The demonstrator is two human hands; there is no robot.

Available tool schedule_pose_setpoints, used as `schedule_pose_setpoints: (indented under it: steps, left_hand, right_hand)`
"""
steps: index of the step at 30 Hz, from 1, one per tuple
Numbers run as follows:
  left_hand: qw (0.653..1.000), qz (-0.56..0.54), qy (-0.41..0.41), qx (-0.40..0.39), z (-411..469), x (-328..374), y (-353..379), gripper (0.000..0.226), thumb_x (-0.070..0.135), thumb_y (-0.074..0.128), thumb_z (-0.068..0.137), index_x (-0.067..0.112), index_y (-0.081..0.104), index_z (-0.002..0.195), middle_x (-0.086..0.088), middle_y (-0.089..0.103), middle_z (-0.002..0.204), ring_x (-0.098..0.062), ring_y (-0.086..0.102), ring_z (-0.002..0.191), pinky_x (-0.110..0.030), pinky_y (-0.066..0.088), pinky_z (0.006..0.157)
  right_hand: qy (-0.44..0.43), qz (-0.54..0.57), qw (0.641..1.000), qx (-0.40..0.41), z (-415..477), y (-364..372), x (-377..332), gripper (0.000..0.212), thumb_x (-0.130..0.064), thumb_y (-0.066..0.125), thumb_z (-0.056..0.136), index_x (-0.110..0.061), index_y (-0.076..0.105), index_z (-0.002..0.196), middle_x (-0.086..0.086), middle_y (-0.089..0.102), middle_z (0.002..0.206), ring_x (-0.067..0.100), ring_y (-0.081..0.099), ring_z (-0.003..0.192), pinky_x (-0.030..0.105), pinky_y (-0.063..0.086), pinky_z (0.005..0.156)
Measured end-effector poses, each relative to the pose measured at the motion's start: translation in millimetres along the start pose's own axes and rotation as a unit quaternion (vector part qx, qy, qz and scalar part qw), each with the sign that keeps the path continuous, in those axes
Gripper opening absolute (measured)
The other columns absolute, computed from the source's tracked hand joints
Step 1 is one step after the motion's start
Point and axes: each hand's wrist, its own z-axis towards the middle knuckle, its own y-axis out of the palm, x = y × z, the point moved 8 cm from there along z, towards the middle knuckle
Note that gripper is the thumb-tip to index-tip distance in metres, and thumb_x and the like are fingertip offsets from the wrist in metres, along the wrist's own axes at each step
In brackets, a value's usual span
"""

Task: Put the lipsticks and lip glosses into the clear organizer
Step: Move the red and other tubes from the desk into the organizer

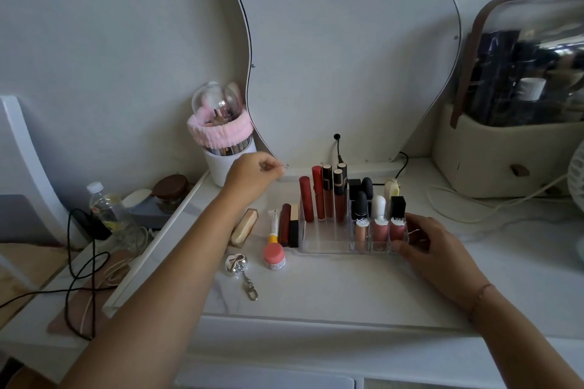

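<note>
My right hand (425, 248) is resting against the right end of the clear organizer (325, 245), fingers loosely spread along its wall, thumb at the front corner. It is gripping nothing but the organizer itself.

My left hand (252, 175) is hovering above the tabletop (331, 287), left of and behind the organizer, near the white brush holder (221, 164). Its fingers are curled inward with the tips pressed together; I cannot tell whether anything small is pinched between them.

Organizer contents, as seen:
- Left section, back: two red tubes (312, 197) and three dark brown glosses (335, 194) are standing upright. The front of this section is showing only clear plastic.
- Right section, front row: three pink glosses (380, 229), one per compartment.
- Rows behind them: black bullet lipsticks (360, 204), a white tube (378, 205), a square black lipstick (398, 207) and a pale yellow item (392, 189).

Items lying outside, just left of the organizer: a dark red lipstick (285, 224) and a gold-and-black lipstick (294, 224) are lying side by side, the latter touching the organizer's left wall. Beside them sit a white tube with an orange cap (273, 226), a gold-cased lipstick (244, 227) set at an angle, and a pink-lidded jar (274, 256). A silver keychain (238, 265) is lying nearer the front edge.
</note>
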Motion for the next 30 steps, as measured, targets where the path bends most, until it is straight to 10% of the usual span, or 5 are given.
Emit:
schedule_pose_setpoints:
  steps: [5, 17, 30]
  left_hand:
    - [0.984, 0.074, -0.103, -0.126, -4.5, -47.5, 36.5, 0.021, 0.034, 0.071, 0.077, 0.017, 0.070, 0.090, 0.000, 0.070, 0.097, -0.018, 0.064, 0.093, -0.038, 0.052, 0.087]
    - [0.962, 0.190, -0.138, -0.140, -4.5, -46.0, 69.1, 0.025, 0.031, 0.072, 0.069, 0.016, 0.069, 0.088, -0.002, 0.069, 0.094, -0.021, 0.062, 0.088, -0.032, 0.052, 0.077]
    - [0.979, -0.192, -0.065, 0.036, -6.9, -2.6, -14.8, 0.020, 0.016, 0.076, 0.075, 0.015, 0.072, 0.095, -0.004, 0.072, 0.090, -0.015, 0.069, 0.082, -0.023, 0.051, 0.080]
  right_hand:
    - [0.008, 0.011, 1.000, -0.002, 0.2, 0.3, -0.2, 0.050, -0.024, 0.070, 0.077, -0.018, 0.054, 0.124, 0.001, 0.061, 0.104, 0.013, 0.060, 0.088, 0.024, 0.045, 0.076]
    - [0.004, -0.005, 1.000, -0.003, 0.3, -0.1, -0.4, 0.051, -0.024, 0.069, 0.078, -0.017, 0.053, 0.126, 0.001, 0.060, 0.102, 0.011, 0.059, 0.087, 0.020, 0.042, 0.074]
    - [0.006, 0.000, 1.000, -0.001, 0.6, 0.2, -0.3, 0.049, -0.024, 0.069, 0.078, -0.020, 0.053, 0.124, 0.001, 0.061, 0.102, 0.011, 0.059, 0.086, 0.018, 0.041, 0.072]
